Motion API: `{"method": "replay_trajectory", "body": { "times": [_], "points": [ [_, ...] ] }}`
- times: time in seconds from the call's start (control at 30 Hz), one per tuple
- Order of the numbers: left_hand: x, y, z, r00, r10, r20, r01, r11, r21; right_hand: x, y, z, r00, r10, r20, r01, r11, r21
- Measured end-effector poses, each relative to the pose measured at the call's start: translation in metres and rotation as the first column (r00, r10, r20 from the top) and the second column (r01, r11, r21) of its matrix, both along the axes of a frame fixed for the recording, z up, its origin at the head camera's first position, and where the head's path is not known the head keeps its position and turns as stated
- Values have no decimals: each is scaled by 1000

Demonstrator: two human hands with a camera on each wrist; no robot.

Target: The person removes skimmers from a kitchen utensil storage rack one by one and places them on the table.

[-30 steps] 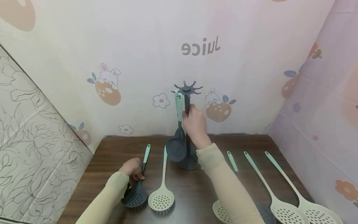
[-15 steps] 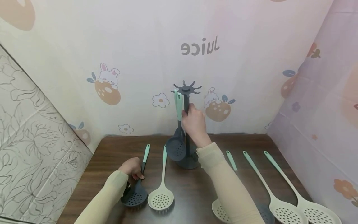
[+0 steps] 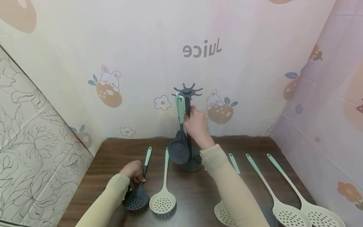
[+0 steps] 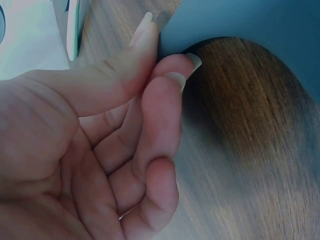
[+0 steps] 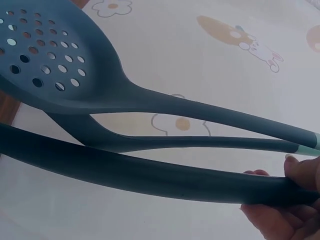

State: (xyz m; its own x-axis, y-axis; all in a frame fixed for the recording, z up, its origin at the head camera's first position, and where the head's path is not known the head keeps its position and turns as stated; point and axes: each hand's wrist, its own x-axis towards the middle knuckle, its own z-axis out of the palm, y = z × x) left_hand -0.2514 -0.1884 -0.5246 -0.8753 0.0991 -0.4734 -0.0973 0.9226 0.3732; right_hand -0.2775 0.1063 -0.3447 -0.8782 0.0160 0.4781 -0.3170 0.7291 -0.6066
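Observation:
My left hand (image 3: 134, 170) pinches the dark neck of a grey skimmer (image 3: 137, 199) with a mint handle, which lies on the table. In the left wrist view the thumb and fingertips meet at the edge of the skimmer (image 4: 220, 22). My right hand (image 3: 197, 124) grips the pole of a dark utensil stand (image 3: 188, 137); the right wrist view shows the fingers curled round that pole (image 5: 150, 177). From the stand's left side hang a dark skimmer (image 3: 178, 152) and a second dark utensil (image 5: 200, 143) behind it, whose head is partly hidden.
A cream skimmer (image 3: 163, 201) lies beside the grey one. On the right lie two more cream skimmers, one (image 3: 292, 214) left of the other (image 3: 323, 216). My right sleeve partly covers another cream one (image 3: 222, 214) and a dark head (image 3: 269, 217). A patterned backdrop (image 3: 141, 63) borders the table (image 3: 195, 192).

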Motion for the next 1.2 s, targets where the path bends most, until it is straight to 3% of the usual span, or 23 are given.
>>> {"method": "replay_trajectory", "body": {
  "times": [0.47, 0.7, 1.2],
  "points": [
    [4, 0, 2, 1000, -20, -20, 20, 1000, 15, -1, 2, 2, 999, 44, 10, -44, 998, 40],
    [4, 0, 1, 1000, 0, -11, 1, 1000, 16, -3, 5, 1, 998, 70, -9, -69, 997, 33],
    [2, -1, -1, 1000, -11, -6, 11, 1000, 1, -7, 12, 3, 990, 130, 47, -133, 990, 47]
  ]
}}
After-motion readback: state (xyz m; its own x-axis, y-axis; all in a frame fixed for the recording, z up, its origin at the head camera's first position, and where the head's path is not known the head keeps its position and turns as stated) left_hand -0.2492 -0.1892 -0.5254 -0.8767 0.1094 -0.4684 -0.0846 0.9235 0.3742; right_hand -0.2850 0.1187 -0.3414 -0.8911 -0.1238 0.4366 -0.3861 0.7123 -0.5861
